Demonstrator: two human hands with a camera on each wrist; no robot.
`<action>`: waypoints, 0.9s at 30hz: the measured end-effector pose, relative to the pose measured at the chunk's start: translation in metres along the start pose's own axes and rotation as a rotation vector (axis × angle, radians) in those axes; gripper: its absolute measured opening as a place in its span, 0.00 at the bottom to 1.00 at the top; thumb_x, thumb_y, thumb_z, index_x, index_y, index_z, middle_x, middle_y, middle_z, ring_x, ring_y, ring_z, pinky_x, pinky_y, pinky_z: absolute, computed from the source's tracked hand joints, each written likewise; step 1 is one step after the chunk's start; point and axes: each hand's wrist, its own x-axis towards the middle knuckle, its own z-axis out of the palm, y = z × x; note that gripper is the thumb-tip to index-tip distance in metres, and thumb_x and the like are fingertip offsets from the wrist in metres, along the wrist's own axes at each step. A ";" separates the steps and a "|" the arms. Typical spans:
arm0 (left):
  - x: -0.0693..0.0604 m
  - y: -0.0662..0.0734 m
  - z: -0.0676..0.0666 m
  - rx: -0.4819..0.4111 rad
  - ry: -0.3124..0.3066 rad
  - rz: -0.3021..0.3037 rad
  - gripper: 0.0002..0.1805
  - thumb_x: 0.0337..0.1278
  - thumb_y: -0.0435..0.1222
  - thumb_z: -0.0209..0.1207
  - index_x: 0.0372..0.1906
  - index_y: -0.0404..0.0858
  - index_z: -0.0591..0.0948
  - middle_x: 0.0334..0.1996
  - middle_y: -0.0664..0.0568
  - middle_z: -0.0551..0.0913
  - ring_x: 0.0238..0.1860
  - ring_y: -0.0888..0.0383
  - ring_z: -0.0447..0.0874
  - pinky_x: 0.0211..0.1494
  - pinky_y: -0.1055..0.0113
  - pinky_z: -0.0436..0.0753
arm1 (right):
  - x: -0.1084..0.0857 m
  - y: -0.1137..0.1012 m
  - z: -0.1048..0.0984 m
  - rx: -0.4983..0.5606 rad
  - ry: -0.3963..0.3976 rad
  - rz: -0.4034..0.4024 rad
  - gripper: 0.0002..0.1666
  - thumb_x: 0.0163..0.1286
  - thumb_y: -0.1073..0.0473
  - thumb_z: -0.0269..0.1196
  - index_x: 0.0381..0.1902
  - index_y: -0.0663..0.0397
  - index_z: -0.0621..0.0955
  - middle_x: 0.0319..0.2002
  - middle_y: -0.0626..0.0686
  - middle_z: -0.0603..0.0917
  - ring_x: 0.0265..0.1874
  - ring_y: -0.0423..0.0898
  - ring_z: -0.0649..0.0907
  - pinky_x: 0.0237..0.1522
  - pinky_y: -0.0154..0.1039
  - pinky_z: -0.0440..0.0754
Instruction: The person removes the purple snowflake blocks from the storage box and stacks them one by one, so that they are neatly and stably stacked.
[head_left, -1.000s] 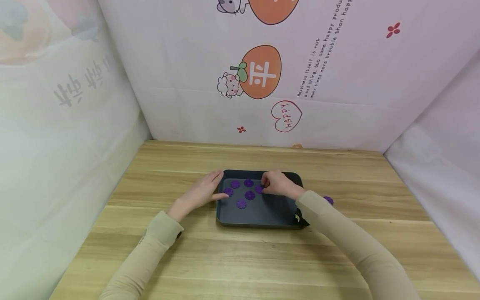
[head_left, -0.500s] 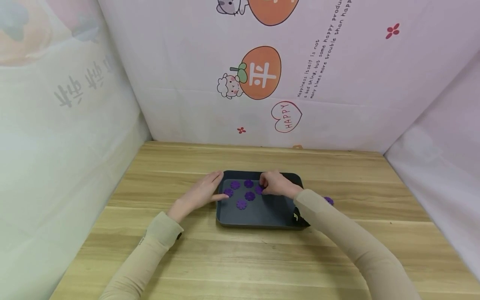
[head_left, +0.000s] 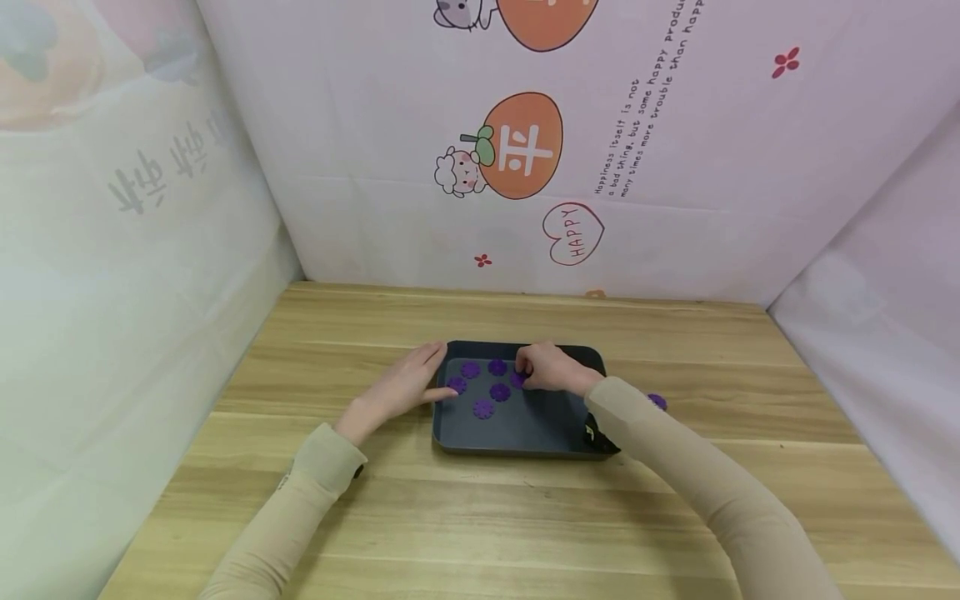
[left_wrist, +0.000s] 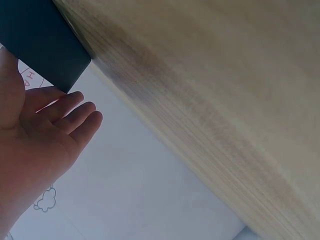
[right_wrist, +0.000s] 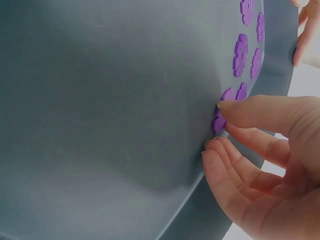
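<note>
Wooden table (head_left: 480, 517): tray (head_left: 525, 432) of purple discs (head_left: 499, 392) (right hand (head_left: 553, 367) pinches one; left hand (head_left: 397, 385) spread).

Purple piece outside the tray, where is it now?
In the head view, the purple piece lies on the table, right of the dark tray, partly hidden by the right sleeve.

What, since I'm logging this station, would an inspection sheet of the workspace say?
Surface: wood-grain tabletop.
Job's things: six purple flower-shaped discs in a dark rectangular tray; one more disc on the tabletop to its right, partly behind the right sleeve.
Clutter: nothing seen.
Hands: left hand at the tray's left end, fingers extended; right hand pinches one of the six.
Cables: nothing seen.
Surroundings: pale sheeting at back and sides, cartoon-printed behind.
</note>
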 end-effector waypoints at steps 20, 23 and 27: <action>-0.002 0.002 -0.004 -0.022 -0.009 -0.015 0.47 0.64 0.57 0.58 0.75 0.27 0.59 0.74 0.34 0.62 0.75 0.39 0.62 0.78 0.48 0.66 | 0.001 -0.004 0.000 -0.027 -0.015 0.021 0.12 0.63 0.68 0.66 0.46 0.63 0.82 0.42 0.60 0.85 0.39 0.49 0.84 0.42 0.42 0.87; -0.002 0.002 -0.004 -0.020 -0.005 -0.011 0.47 0.64 0.57 0.58 0.75 0.27 0.60 0.74 0.34 0.63 0.75 0.39 0.62 0.78 0.48 0.66 | 0.001 -0.005 0.000 -0.034 -0.017 0.025 0.12 0.64 0.67 0.67 0.45 0.63 0.82 0.41 0.59 0.85 0.38 0.49 0.84 0.41 0.41 0.86; -0.001 0.001 -0.002 -0.009 -0.004 -0.005 0.47 0.65 0.57 0.57 0.75 0.27 0.60 0.74 0.34 0.63 0.75 0.40 0.63 0.78 0.48 0.66 | 0.000 -0.005 0.000 -0.042 -0.010 0.007 0.09 0.64 0.67 0.66 0.42 0.63 0.83 0.39 0.58 0.86 0.35 0.47 0.83 0.39 0.40 0.86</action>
